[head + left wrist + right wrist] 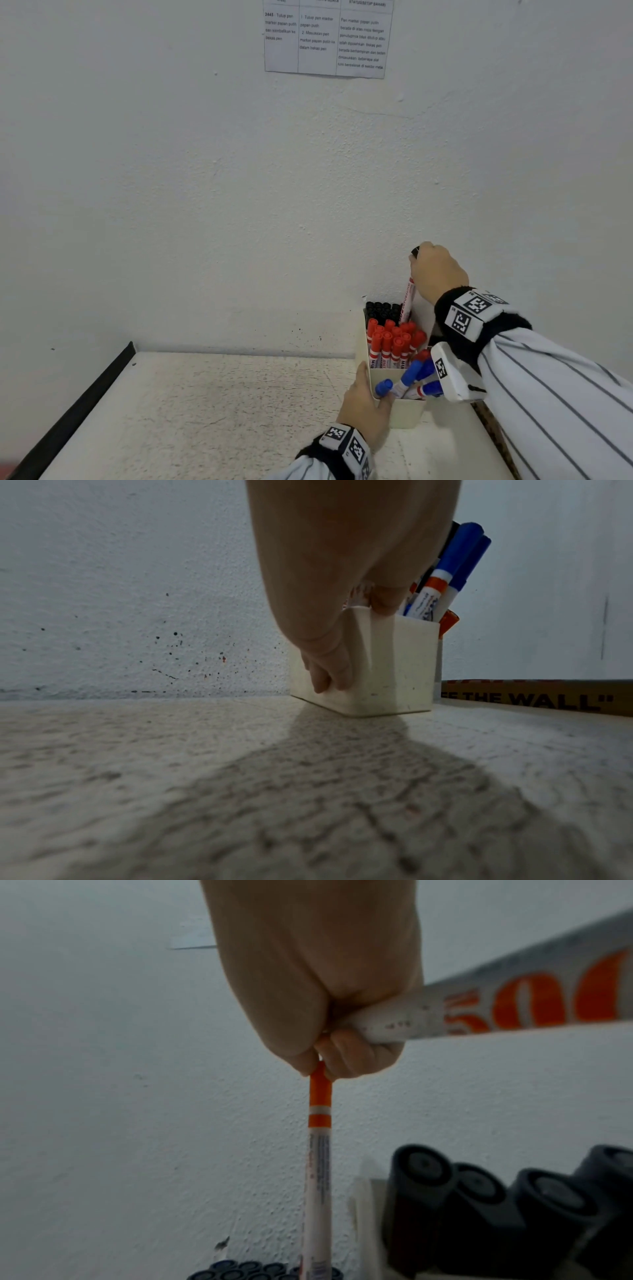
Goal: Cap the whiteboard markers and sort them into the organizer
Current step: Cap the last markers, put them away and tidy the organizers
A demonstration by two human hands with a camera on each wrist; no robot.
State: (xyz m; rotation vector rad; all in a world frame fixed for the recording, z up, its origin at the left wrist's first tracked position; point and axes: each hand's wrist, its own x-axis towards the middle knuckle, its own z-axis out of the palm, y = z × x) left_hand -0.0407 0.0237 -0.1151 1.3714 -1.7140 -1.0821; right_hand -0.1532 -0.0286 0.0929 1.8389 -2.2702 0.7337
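A cream organizer (404, 414) stands at the table's right, against the wall. Black-capped markers (380, 308) fill its back compartment, red-capped markers (394, 339) the middle one and blue-capped markers (411, 377) the front one. My left hand (363, 401) grips the organizer's front left corner (394, 669), thumb over the rim, fingers on the side wall. My right hand (436, 270) hovers above the back compartments and pinches a red-capped marker (318, 1177) by its cap, so it hangs upright. A second white marker barrel (514, 1007) lies across that palm.
The speckled white table (205, 411) ends in a black edge (68, 411) on the left. The white wall behind carries a printed sheet (325, 37). A brown cardboard strip (548, 699) with lettering lies along the table's right side.
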